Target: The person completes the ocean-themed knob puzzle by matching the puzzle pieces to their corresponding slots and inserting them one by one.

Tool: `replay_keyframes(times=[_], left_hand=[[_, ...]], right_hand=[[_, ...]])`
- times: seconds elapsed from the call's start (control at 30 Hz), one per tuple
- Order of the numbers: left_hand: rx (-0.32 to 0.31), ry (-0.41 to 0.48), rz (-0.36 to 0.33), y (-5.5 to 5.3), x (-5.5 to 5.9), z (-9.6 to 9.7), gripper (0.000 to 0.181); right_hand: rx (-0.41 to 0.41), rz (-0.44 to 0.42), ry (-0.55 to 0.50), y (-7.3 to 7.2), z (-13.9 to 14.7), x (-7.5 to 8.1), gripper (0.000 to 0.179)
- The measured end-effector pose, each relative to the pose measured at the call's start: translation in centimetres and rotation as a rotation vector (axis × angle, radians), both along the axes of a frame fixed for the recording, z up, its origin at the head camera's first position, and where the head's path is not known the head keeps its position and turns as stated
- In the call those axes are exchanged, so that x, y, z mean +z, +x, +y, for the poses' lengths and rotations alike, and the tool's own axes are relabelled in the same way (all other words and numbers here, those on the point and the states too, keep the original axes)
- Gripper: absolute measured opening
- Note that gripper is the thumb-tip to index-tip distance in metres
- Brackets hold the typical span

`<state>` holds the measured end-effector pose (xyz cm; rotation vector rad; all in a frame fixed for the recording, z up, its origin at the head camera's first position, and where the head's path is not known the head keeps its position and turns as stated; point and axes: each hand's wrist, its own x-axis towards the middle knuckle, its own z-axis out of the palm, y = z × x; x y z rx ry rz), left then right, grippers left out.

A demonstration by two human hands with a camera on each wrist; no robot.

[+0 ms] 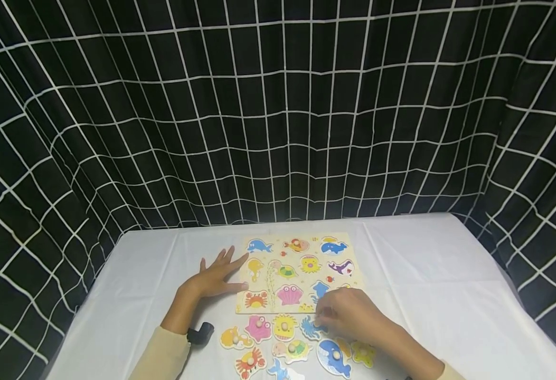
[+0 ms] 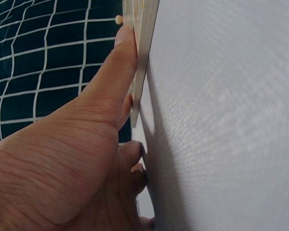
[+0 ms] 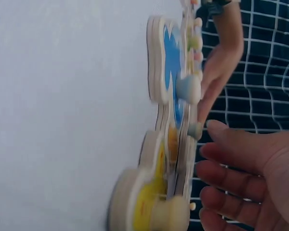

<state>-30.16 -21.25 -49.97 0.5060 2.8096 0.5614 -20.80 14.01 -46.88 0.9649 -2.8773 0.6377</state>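
Note:
A wooden puzzle board (image 1: 268, 285) printed with sea animals lies on the white table. Its left edge is touched by my left hand (image 1: 218, 277), fingers spread; in the left wrist view the thumb (image 2: 113, 67) lies along the board's side (image 2: 145, 43). My right hand (image 1: 351, 314) hovers at the lower right corner of the board, close over a blue octopus piece (image 1: 309, 328) that it partly covers. In the right wrist view its loosely bent fingers (image 3: 231, 180) stand apart from the knobbed pieces, with nothing seen between them.
Loose knobbed pieces lie in front of the board: a pink shell (image 1: 258, 330), yellow pufferfish (image 1: 284, 327), orange seahorse (image 1: 236, 338), red crab (image 1: 250, 363), turtle (image 1: 293, 350), blue whale (image 1: 333, 359) and yellow starfish (image 1: 363, 354). A black grid-patterned curtain (image 1: 297, 132) surrounds the table.

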Motion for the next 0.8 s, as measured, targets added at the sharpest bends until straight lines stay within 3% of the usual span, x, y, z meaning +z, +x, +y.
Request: replay_keyframes(times=[0.8], left_hand=[[0.007, -0.013, 0.007, 0.07, 0.02, 0.23, 0.086]], right_hand=[[0.002, 0.018, 0.069, 0.59, -0.79, -0.6, 0.012]])
